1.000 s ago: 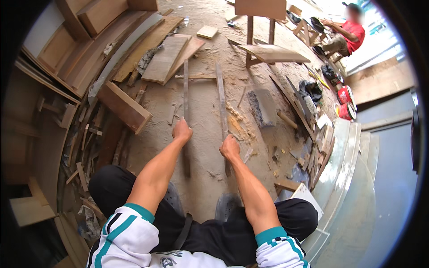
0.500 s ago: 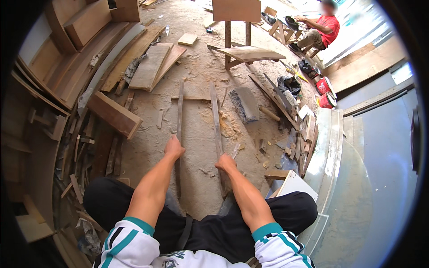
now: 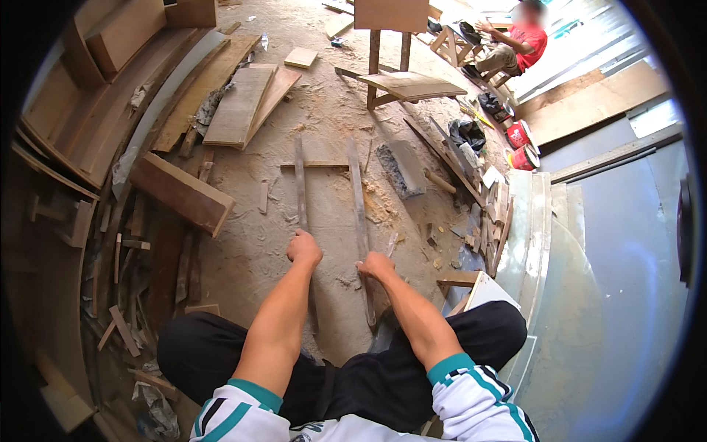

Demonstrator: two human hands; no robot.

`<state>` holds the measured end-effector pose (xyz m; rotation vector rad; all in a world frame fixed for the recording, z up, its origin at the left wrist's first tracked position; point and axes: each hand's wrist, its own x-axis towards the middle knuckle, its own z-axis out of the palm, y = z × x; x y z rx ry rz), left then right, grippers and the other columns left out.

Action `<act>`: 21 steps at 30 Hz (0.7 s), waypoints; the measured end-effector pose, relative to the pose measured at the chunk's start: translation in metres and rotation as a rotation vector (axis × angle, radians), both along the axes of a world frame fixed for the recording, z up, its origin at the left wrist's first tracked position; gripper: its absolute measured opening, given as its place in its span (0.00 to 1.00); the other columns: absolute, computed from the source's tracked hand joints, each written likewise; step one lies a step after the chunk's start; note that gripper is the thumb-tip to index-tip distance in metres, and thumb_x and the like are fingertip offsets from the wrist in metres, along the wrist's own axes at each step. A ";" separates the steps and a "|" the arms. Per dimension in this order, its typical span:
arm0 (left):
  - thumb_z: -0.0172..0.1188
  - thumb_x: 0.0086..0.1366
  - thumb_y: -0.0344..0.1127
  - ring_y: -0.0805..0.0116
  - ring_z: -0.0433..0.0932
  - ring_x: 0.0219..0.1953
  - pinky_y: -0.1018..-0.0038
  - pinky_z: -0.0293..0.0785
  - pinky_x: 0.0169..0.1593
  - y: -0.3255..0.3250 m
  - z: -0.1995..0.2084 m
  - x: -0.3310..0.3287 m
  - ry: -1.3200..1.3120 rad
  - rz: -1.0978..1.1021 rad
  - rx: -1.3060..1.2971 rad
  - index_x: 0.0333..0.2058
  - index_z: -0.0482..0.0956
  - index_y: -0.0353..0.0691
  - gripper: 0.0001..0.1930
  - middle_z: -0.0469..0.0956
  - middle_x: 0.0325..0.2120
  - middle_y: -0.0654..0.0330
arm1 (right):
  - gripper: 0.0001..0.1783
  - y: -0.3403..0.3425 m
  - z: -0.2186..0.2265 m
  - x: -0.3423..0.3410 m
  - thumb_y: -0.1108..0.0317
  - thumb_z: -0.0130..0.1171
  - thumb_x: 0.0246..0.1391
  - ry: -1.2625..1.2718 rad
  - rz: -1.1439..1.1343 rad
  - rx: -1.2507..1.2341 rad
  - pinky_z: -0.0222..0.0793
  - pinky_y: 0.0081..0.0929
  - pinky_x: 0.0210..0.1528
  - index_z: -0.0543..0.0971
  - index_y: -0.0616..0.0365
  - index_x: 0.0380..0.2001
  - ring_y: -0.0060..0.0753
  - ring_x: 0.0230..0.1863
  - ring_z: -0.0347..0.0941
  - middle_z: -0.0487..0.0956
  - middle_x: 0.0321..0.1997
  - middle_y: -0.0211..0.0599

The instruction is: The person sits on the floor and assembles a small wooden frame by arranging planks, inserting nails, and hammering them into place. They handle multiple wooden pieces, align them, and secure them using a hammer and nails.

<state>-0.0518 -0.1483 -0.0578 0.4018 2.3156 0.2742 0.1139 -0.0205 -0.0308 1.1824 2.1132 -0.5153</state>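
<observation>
Two long, narrow wooden strips lie side by side on the dusty floor, pointing away from me. My left hand [image 3: 304,249] is closed around the left strip [image 3: 300,184] near its middle. The right strip [image 3: 359,191] is in the grip of my right hand [image 3: 376,265], with fingers curled at its side. Toward their far ends, a short wooden crosspiece [image 3: 324,166] runs between the strips; the left strip passes over it. Whether the pieces are fastened together I cannot tell. The near ends reach down between my bent knees.
A rough concrete block [image 3: 401,169] and scrap wood [image 3: 490,228] lie to the right. Boards [image 3: 239,107] and a thick plank [image 3: 183,193] are on the left. Ahead stands a wooden chair-like frame [image 3: 412,86]. Red cans [image 3: 523,157] and a seated person [image 3: 515,44] are far right.
My left hand has shifted right and slightly nearer, and the near part of the left strip has swung right. My right hand stays at the right strip. The view has shifted slightly.
</observation>
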 end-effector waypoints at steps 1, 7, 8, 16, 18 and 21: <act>0.61 0.60 0.35 0.52 0.78 0.51 0.60 0.78 0.49 0.006 -0.002 -0.005 -0.036 -0.009 -0.013 0.60 0.57 0.30 0.33 0.74 0.51 0.45 | 0.31 0.002 0.006 -0.008 0.46 0.60 0.52 -0.036 0.013 -0.001 0.71 0.46 0.54 0.78 0.62 0.50 0.53 0.55 0.75 0.79 0.53 0.51; 0.60 0.61 0.35 0.52 0.77 0.52 0.61 0.79 0.47 0.021 0.026 0.008 -0.044 -0.006 -0.035 0.61 0.55 0.32 0.34 0.69 0.55 0.45 | 0.34 0.016 0.009 -0.026 0.45 0.59 0.54 -0.026 -0.009 0.037 0.70 0.47 0.54 0.76 0.65 0.51 0.54 0.56 0.74 0.78 0.53 0.54; 0.60 0.61 0.35 0.52 0.77 0.52 0.61 0.79 0.48 0.018 0.027 0.008 0.009 0.016 -0.017 0.62 0.54 0.32 0.34 0.68 0.55 0.45 | 0.35 0.013 0.007 -0.030 0.45 0.59 0.54 0.011 -0.013 0.066 0.70 0.48 0.54 0.73 0.66 0.53 0.55 0.55 0.74 0.78 0.52 0.56; 0.64 0.58 0.34 0.45 0.75 0.52 0.57 0.75 0.52 0.020 0.021 -0.006 0.174 0.049 0.107 0.64 0.52 0.36 0.39 0.67 0.54 0.42 | 0.41 0.038 0.003 -0.045 0.52 0.59 0.55 0.292 0.011 0.110 0.70 0.50 0.54 0.56 0.66 0.62 0.59 0.56 0.72 0.73 0.55 0.61; 0.64 0.58 0.35 0.44 0.74 0.53 0.56 0.74 0.53 0.021 0.024 -0.015 0.192 0.042 0.096 0.66 0.50 0.38 0.41 0.66 0.54 0.41 | 0.41 0.047 0.007 -0.060 0.54 0.59 0.55 0.327 0.003 0.070 0.70 0.49 0.55 0.55 0.64 0.64 0.59 0.57 0.71 0.70 0.58 0.60; 0.63 0.58 0.34 0.43 0.73 0.53 0.55 0.73 0.54 0.033 0.037 -0.029 0.188 -0.007 0.087 0.68 0.46 0.41 0.44 0.66 0.55 0.39 | 0.42 0.055 -0.006 -0.079 0.56 0.57 0.56 0.347 -0.076 0.080 0.69 0.48 0.55 0.51 0.62 0.66 0.58 0.58 0.70 0.68 0.61 0.59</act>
